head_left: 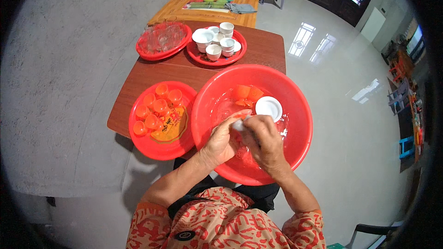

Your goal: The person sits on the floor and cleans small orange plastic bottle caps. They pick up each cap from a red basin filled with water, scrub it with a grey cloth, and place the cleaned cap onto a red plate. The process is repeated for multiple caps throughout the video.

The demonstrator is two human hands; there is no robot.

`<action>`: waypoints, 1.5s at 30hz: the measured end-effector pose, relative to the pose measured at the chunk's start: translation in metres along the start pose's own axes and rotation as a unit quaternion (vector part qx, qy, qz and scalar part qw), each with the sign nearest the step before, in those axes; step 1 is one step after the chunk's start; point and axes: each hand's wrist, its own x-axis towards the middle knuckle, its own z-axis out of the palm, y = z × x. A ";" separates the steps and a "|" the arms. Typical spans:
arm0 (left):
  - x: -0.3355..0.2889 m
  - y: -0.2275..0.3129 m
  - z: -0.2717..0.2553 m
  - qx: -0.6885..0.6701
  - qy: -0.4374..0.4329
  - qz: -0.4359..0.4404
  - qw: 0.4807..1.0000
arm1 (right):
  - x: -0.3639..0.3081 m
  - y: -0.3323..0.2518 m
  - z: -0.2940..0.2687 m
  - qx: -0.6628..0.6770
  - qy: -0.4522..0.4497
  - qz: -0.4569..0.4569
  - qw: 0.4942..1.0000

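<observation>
Above the water of a big red basin (300,147), my two hands work close together. My left hand (220,142) is closed around an orange cup (242,113), mostly hidden by the fingers. A whitish cloth (238,125) is pinched in my right hand (265,140), pressed against the cup. Just beyond the right hand, a small white dish (269,108) sits in the basin. Several orange cups (249,93) lie in the water at the basin's far side.
Left of the basin, a red tray (157,151) carries several small orange cups (160,106). Behind stand a red tray of drinking glasses (164,37) and another with white cups and bowls (213,51). All rest on a brown table (263,48); a lighter wooden table (175,4) adjoins it.
</observation>
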 end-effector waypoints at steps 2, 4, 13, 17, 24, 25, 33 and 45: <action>-0.002 0.000 0.008 0.016 0.002 0.014 1.000 | 0.002 0.008 -0.003 0.011 0.025 0.018 0.999; -0.004 0.003 0.007 0.014 -0.041 0.009 0.999 | 0.004 0.009 -0.011 0.009 0.037 0.056 0.998; -0.010 0.006 0.018 0.327 -0.060 0.098 0.938 | 0.003 0.017 -0.047 0.204 0.036 0.240 0.949; -0.011 -0.002 0.022 0.481 -0.032 0.199 0.853 | 0.008 0.023 -0.050 -0.035 -0.048 0.006 0.998; -0.015 -0.001 0.027 0.548 -0.046 0.216 0.807 | -0.005 0.034 -0.058 0.025 -0.177 0.014 0.984; -0.016 0.000 0.030 0.545 -0.053 0.216 0.809 | -0.005 0.033 -0.062 0.061 -0.194 0.057 0.977; -0.015 -0.002 0.025 0.566 -0.075 0.238 0.785 | -0.010 0.030 -0.046 0.066 -0.055 0.073 0.994; -0.020 -0.003 0.034 0.691 -0.079 0.290 0.657 | -0.012 0.033 -0.071 0.130 -0.227 0.222 0.939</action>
